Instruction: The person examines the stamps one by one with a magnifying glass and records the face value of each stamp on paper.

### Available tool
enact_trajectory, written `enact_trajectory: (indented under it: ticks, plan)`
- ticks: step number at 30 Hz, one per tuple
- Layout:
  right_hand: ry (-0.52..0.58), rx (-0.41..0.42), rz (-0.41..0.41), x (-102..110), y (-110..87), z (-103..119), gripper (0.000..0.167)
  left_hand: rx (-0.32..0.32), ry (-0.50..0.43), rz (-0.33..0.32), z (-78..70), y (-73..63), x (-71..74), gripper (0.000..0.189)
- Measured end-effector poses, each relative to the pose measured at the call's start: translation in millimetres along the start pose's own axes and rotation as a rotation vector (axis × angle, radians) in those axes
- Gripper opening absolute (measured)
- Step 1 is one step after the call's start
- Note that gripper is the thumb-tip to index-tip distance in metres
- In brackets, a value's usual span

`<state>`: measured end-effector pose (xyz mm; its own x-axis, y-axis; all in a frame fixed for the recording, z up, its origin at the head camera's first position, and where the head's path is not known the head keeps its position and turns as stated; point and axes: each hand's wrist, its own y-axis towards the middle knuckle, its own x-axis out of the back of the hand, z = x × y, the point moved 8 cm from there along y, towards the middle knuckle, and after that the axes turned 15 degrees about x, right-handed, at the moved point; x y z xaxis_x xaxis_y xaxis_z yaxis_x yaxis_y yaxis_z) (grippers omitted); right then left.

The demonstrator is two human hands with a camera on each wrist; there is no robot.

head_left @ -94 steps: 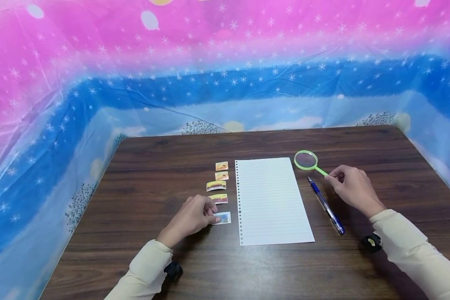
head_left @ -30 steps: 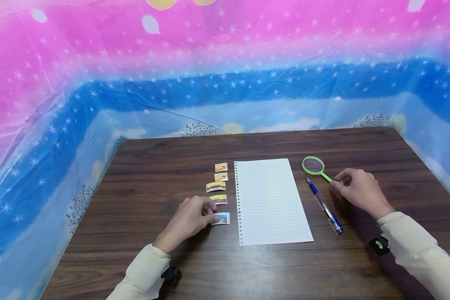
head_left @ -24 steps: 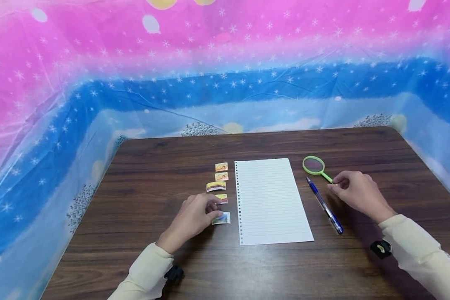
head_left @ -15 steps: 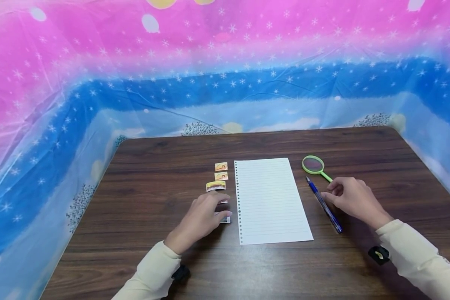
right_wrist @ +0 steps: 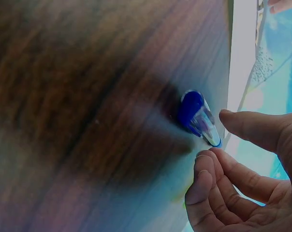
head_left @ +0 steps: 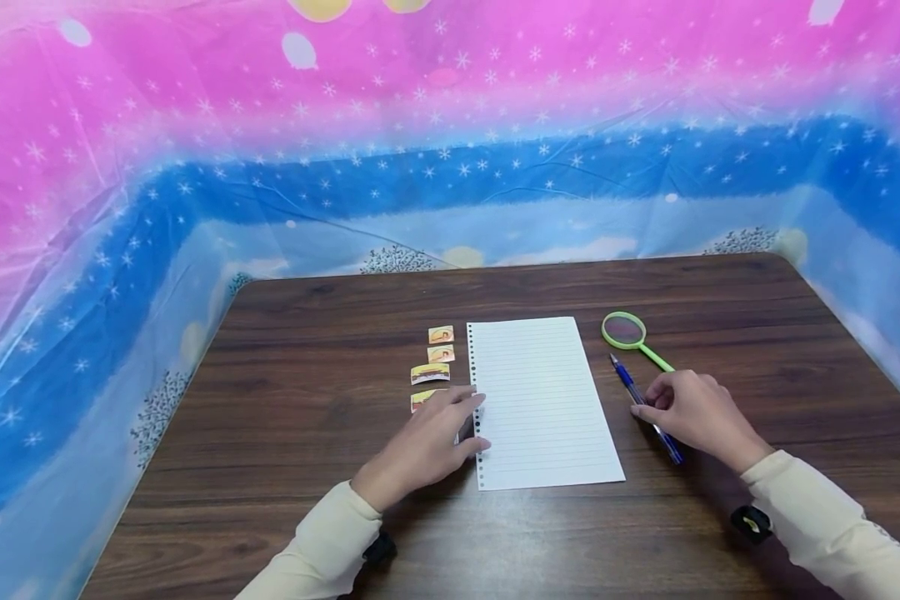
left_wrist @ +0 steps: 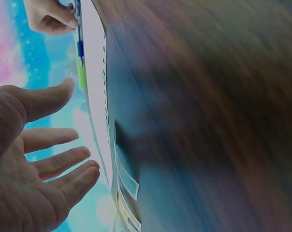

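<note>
My left hand (head_left: 427,437) hovers, fingers spread, over the left punched edge of a lined sheet of paper (head_left: 543,400). In the left wrist view the left hand (left_wrist: 44,159) holds nothing, and gaps show between its fingers. Beneath it, a blue stamp-like picture piece (left_wrist: 126,176) is mostly hidden in the head view. My right hand (head_left: 701,417) is at a blue pen (head_left: 624,375) lying right of the sheet. In the right wrist view the thumb and fingers of the right hand (right_wrist: 252,174) stand apart around the pen (right_wrist: 199,116), without a visible pinch.
Two small orange picture pieces (head_left: 441,335) and a curved yellow one (head_left: 430,373) lie in a column left of the paper, above another yellow piece (head_left: 422,400). A green magnifying glass (head_left: 624,331) lies behind the pen on the dark wooden table (head_left: 292,375).
My right hand has let go of the magnifying glass handle and moved down to the pen. My left hand has left the blue picture piece and moved right to the sheet's edge, its fingers opening.
</note>
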<state>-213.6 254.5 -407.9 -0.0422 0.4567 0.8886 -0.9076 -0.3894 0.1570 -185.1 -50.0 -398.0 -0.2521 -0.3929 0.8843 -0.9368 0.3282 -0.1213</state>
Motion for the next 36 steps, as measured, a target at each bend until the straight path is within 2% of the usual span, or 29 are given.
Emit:
enact_trajectory:
  ticks: [11,18,28,36]
  plan:
    - [0.009,-0.037,0.019,-8,-3.7,-1,0.015,-0.074,0.076,0.087,-18.0,2.7,-20.9,0.061]
    - [0.033,-0.066,0.030,-12,-4.4,-4,0.012,-0.090,0.113,0.125,-21.7,4.1,-31.7,0.061]
    - [0.061,-0.060,-0.012,1,1.5,-5,0.010,-0.087,0.155,0.128,-23.7,4.7,-33.6,0.060]
    - [0.153,-0.032,-0.054,5,8.1,-7,0.011,-0.100,0.149,0.120,-23.1,4.5,-33.6,0.059]
